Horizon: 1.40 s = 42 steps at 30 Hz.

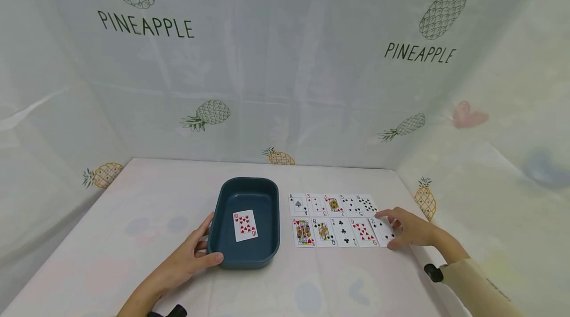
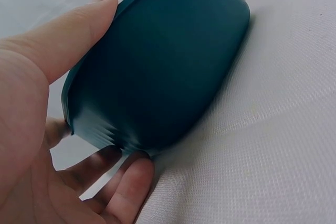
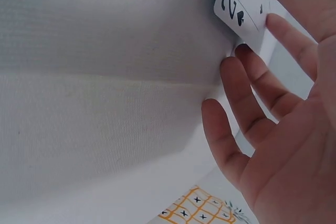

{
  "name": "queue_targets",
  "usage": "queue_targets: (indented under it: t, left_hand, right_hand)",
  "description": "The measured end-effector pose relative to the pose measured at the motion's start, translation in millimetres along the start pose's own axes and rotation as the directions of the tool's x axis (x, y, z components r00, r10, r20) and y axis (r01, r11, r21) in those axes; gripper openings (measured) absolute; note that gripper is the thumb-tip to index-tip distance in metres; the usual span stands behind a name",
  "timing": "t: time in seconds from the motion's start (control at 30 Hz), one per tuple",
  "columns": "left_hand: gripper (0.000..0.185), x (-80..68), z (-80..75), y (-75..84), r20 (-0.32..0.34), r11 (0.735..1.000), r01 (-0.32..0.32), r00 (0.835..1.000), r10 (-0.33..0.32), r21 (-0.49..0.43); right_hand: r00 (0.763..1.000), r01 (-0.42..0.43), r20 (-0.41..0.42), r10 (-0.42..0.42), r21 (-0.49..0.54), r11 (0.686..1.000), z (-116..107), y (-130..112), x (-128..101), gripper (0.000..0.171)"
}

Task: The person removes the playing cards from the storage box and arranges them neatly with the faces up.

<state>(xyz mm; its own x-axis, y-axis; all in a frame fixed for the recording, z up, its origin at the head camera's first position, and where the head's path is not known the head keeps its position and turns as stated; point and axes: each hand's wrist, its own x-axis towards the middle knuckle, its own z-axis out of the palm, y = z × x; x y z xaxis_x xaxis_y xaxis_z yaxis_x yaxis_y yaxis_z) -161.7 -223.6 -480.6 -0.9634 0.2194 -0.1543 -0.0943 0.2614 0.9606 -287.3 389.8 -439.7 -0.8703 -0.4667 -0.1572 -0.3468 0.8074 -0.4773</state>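
Observation:
A dark teal tray (image 1: 274,223) stands on the table with a red ten of hearts (image 1: 245,225) lying face up inside it. My left hand (image 1: 189,262) grips the tray's near left side; in the left wrist view the thumb lies along the rim and the fingers curl round the corner below. At the right end of the near row lies the two of spades (image 1: 382,232), slightly tilted. My right hand (image 1: 411,230) pinches this card, thumb at its near edge and a finger at its far edge. Beside it is a red nine card (image 1: 363,232).
Face-up cards lie in two rows right of the tray. The far row holds an ace of spades (image 1: 298,204), a three of diamonds (image 1: 316,204) and others. In the near row are a king of hearts (image 1: 304,233), a queen (image 1: 323,232) and a three of clubs (image 1: 344,232).

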Motion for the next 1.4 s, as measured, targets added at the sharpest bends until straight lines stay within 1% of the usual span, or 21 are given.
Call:
queue_targets:
  t: [0.37, 0.63, 0.9, 1.03, 1.2, 1.4]
  left_hand:
    - [0.101, -0.5, 0.8, 1.9, 0.003, 1.0, -0.01, 1.0, 0.01, -0.001]
    - [0.101, -0.1, 2.0, 0.0, -0.013, 1.0, 0.01, 1.0, -0.01, 0.007]
    - [0.101, -0.6, 1.4, -0.9, -0.011, 1.0, 0.003, 1.0, -0.003, 0.009]
    - [0.101, -0.2, 1.0, -0.9, -0.016, 1.0, 0.003, 1.0, -0.003, 0.021]
    - [0.101, 0.7, 1.4, -1.2, -0.011, 1.0, -0.005, 1.0, 0.005, 0.008]
    - [0.101, 0.7, 2.1, -1.4, -0.011, 1.0, -0.009, 1.0, 0.009, 0.003]
  right_hand:
    - [0.999, -0.025, 0.027, 0.026, -0.023, 0.999, 1.1, -3.0, 0.6, 0.081]
    - [0.999, -0.041, 0.031, 0.042, -0.046, 0.998, 1.2, -4.7, 2.8, 0.084]
    - [0.999, -0.009, 0.031, 0.012, -0.083, 0.997, -1.0, -7.2, 5.1, 0.082]
    - [0.999, -0.035, 0.034, 0.038, -0.068, 0.997, 0.4, -8.5, 5.3, 0.083]
    - [0.996, -0.074, 0.044, 0.075, -0.042, 0.996, 2.5, -8.1, 4.8, 0.083]
    - [0.997, -0.06, 0.043, 0.062, -0.049, 0.997, 2.6, -6.6, 4.8, 0.084]
